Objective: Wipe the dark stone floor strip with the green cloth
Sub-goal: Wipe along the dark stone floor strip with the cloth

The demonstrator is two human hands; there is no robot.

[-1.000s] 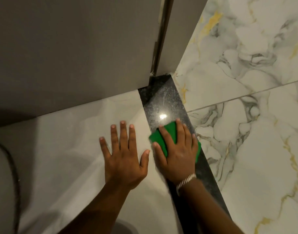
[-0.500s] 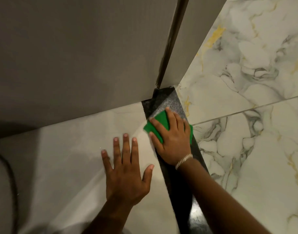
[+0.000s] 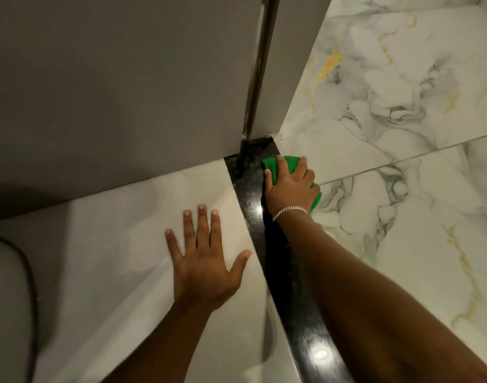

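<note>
1. The grey wall panels (image 3: 112,87) are shown filling the upper left, with a vertical seam (image 3: 257,76) between them that ends at the far end of the strip.
2. Veined marble floor tiles (image 3: 402,244) are seen to the right, and a plain pale tile (image 3: 112,244) to the left; open floor is left on both sides.
3. The dark stone floor strip (image 3: 286,286) is seen running between the two tile fields from the wall base to the lower edge of the view; its near stretch is partly covered by the right forearm.
4. The left hand (image 3: 203,269) is laid flat on the pale tile, fingers spread, holding nothing; its thumb tip lies just beside the strip's left edge.
5. The right hand (image 3: 290,189), with a bracelet (image 3: 290,211) at the wrist, is pressed palm-down on the green cloth (image 3: 275,168).
6. The green cloth is held at the strip's far end, against its right edge and lapping onto the marble tile, near the wall corner.
7. Compared with half a second before, the cloth has been carried towards the strip's right edge.
</note>
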